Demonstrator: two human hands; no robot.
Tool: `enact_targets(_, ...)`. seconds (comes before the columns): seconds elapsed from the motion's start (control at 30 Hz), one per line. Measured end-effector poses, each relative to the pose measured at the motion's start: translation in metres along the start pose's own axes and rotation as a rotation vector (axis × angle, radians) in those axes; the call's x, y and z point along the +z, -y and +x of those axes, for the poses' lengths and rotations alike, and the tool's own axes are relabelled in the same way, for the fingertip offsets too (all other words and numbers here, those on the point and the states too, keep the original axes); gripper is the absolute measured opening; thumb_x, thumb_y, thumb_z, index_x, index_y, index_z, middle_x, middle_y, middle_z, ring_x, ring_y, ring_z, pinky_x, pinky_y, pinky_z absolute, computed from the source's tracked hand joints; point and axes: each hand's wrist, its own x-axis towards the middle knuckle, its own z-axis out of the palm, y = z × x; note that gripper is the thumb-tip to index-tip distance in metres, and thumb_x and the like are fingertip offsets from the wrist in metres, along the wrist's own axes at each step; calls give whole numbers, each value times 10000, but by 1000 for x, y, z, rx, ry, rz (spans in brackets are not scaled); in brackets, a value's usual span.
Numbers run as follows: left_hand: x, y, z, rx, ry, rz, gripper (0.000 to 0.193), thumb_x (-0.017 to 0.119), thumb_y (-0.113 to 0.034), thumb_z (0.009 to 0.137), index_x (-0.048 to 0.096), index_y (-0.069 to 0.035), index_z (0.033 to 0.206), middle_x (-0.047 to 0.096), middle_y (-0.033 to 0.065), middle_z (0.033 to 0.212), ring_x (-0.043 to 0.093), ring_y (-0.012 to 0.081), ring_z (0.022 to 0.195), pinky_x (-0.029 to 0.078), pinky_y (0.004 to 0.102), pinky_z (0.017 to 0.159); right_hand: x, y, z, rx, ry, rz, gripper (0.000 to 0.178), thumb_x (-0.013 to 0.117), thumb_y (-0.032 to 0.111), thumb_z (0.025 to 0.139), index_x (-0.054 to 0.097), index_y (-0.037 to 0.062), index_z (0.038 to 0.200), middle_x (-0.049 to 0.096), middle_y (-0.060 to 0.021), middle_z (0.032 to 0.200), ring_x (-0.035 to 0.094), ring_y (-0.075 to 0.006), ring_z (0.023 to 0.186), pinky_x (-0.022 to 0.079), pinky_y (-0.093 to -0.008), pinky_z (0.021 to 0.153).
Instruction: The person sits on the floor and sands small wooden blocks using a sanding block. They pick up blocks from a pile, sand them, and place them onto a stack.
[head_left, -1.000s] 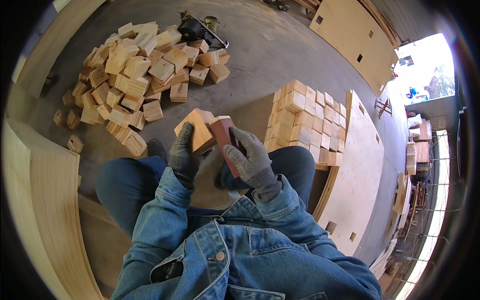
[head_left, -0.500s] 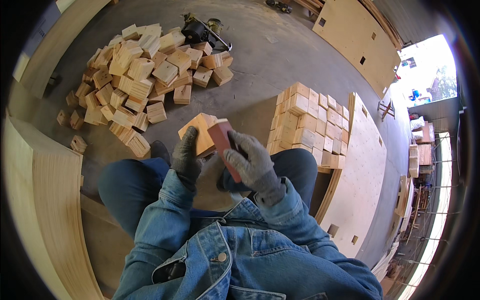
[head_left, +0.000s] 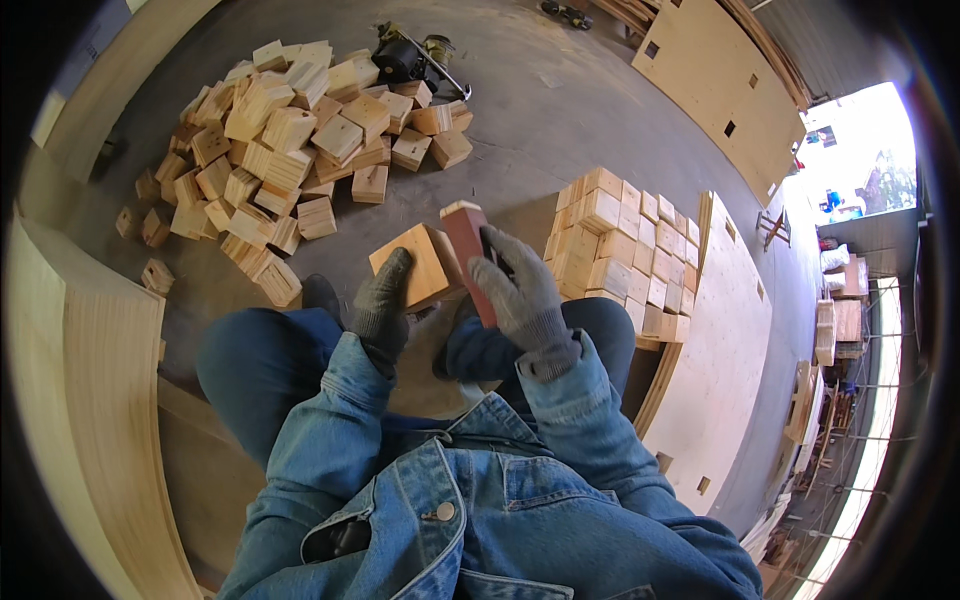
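Observation:
My left hand (head_left: 381,308), in a grey glove, is closed round a pale wooden block (head_left: 424,262) held up in front of my knees, its thumb on the near side. In my gloved right hand (head_left: 522,292) is a long, narrow sanding block (head_left: 466,245) with a reddish-brown abrasive face and a pale wooden end. It stands tilted against the right side of the wooden block; whether the two touch all along is hard to see. The fingers of my left hand are mostly hidden beneath the wooden block.
A loose heap of wooden blocks (head_left: 290,140) lies ahead on the left, beside a dark power tool (head_left: 405,60). Close on my right, blocks are stacked neatly (head_left: 610,245) on a large plywood sheet (head_left: 715,370). A tall plywood stack (head_left: 110,400) stands at my left.
The sanding block has slid up and away from me along the wooden block's right side, with my right hand. The wooden block has shifted slightly right in my left hand.

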Motion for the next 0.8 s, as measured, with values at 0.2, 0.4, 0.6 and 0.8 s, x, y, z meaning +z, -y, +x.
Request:
enact_targets(0.2, -5, 7, 7, 57, -6, 30, 579, 781, -432, 913, 602, -57, 1317, 700, 109, 1123, 710, 249, 972, 592, 439, 823, 5, 22, -30, -192, 39, -194, 535, 738, 223, 946, 576, -36, 1386, 609, -254, 1307, 639, -366, 1188, 508, -412, 1024)
enact_targets(0.4, 17, 2, -12, -8, 37, 98, 597, 731, -457, 943, 576, -70, 1370, 703, 96, 1155, 704, 228, 1003, 585, 411, 811, 7, 4, 23, -94, -75, -171, 505, 755, 258, 929, 620, -50, 1306, 657, -262, 1193, 656, -399, 1083, 530, -431, 948)
enact_targets(0.6, 11, -10, -6, 77, -4, 84, 555, 783, -401, 916, 618, -23, 1288, 711, 122, 1078, 733, 221, 883, 610, 326, 716, -4, -9, 0, 42, -115, 107, 553, 741, 244, 937, 580, -41, 1382, 649, -252, 1243, 647, -368, 1159, 503, -406, 1012)
enact_targets(0.8, 1, 7, 6, 116, -45, 107, 506, 789, -381, 916, 632, -41, 1257, 721, 96, 1025, 726, 204, 846, 595, 328, 656, 11, 6, -37, -96, -10, -101, 550, 682, 234, 981, 527, -41, 1432, 620, -221, 1324, 652, -322, 1179, 505, -384, 1016)
